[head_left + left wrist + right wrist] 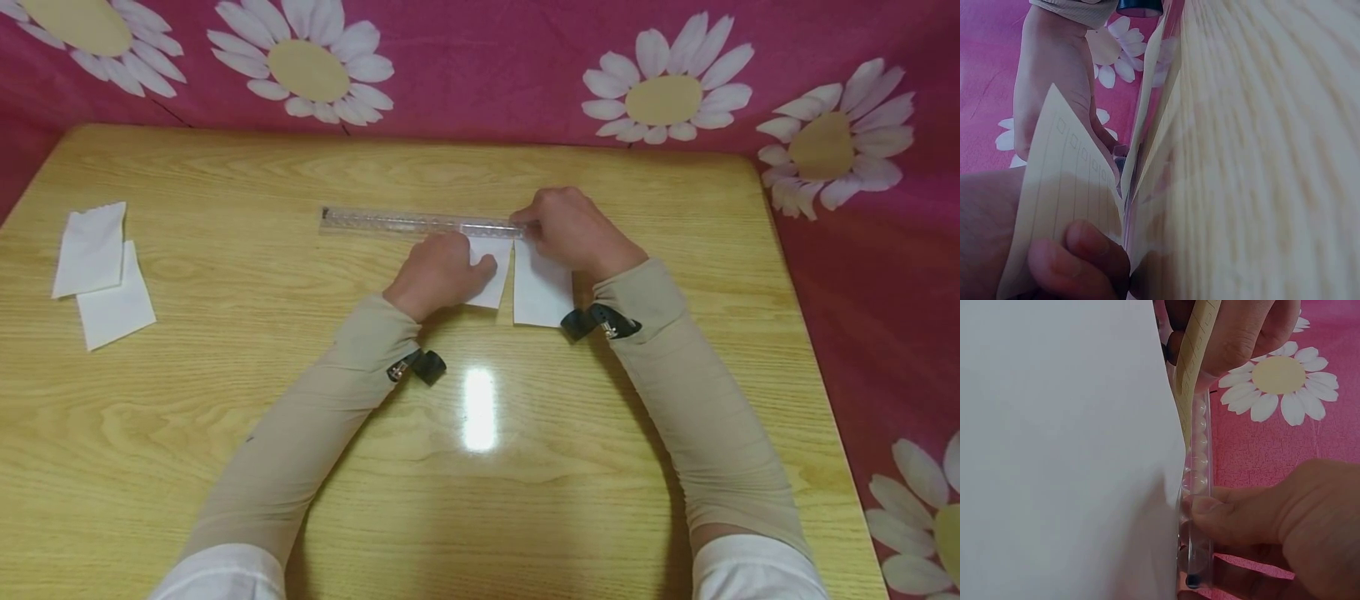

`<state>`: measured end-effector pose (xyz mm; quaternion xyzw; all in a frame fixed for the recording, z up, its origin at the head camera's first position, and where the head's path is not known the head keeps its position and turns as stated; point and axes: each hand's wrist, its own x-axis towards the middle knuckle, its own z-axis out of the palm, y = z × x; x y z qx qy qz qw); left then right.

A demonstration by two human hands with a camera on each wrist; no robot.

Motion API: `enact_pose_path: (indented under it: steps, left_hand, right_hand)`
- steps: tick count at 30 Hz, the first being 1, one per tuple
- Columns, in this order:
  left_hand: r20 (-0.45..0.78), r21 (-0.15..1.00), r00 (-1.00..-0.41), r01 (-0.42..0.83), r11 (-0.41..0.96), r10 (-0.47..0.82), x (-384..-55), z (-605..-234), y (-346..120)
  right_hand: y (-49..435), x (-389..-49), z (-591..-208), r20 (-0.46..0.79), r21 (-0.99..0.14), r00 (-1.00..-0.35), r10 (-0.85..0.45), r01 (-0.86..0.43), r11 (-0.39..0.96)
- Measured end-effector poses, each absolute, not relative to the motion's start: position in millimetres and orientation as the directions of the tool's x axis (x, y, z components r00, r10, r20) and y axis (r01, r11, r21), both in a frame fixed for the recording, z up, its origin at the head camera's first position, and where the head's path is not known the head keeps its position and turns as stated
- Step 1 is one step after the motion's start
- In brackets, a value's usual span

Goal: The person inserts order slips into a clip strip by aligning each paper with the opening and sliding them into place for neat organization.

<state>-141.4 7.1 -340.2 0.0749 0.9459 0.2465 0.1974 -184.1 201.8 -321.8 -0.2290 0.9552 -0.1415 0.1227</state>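
Observation:
A clear plastic ruler lies crosswise on the table, over the upper edge of a white sheet. A slit opens towards the person and parts the sheet into a left piece and a right piece. My left hand pinches the left piece, whose lined face with small boxes shows in the left wrist view. My right hand grips the ruler's right end, its thumb on top in the right wrist view. Part of the right piece fills that view's left side.
Two white paper pieces lie overlapping at the table's left. Behind and right of the wooden table hangs a pink cloth with daisies. A small dark camera is worn on the left wrist, and another on the right.

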Motion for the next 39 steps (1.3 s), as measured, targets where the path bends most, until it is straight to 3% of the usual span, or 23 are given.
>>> enact_pose_path:
  steps: [24,39]
  left_hand:
    - [-0.377,0.492,-0.893,0.033,0.870,0.247,-136,-334,7]
    - [-0.296,0.375,-0.912,0.163,0.913,0.284,-130,-339,0]
  right_hand:
    - [203,-184,-323,-0.137,-0.337,-0.857,-0.496,-0.431,0.837]
    - [203,-184,-325,-0.124,-0.317,-0.857,-0.500,-0.443,0.838]
